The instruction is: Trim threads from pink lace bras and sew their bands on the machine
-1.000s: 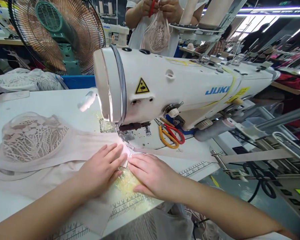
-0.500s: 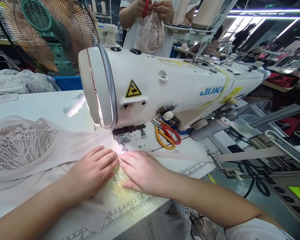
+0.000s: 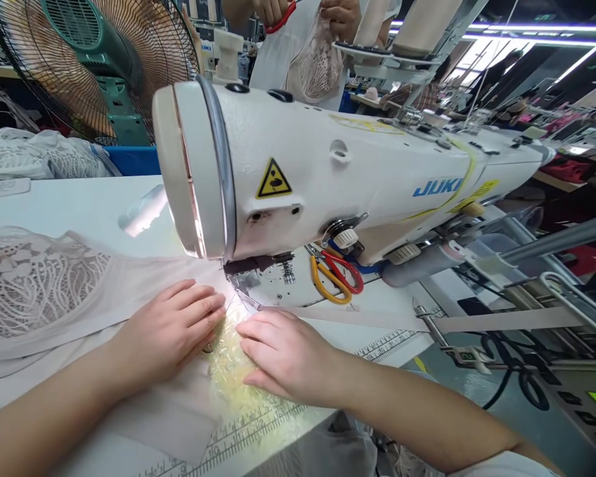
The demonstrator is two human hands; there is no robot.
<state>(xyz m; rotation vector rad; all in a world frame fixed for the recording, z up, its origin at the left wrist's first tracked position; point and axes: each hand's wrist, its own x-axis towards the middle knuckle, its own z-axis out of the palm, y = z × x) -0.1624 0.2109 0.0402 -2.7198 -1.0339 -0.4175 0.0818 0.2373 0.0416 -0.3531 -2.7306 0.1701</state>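
Before the long white sewing machine, left hand and right hand rest, fingers together, the left on smooth pale-pink fabric. Uneven pressure could skew it.

Ceiling strip lights, bright window, grey floor

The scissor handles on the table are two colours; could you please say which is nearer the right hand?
The orange handle is nearer the right hand; the red handle lies beyond it, toward the machine.
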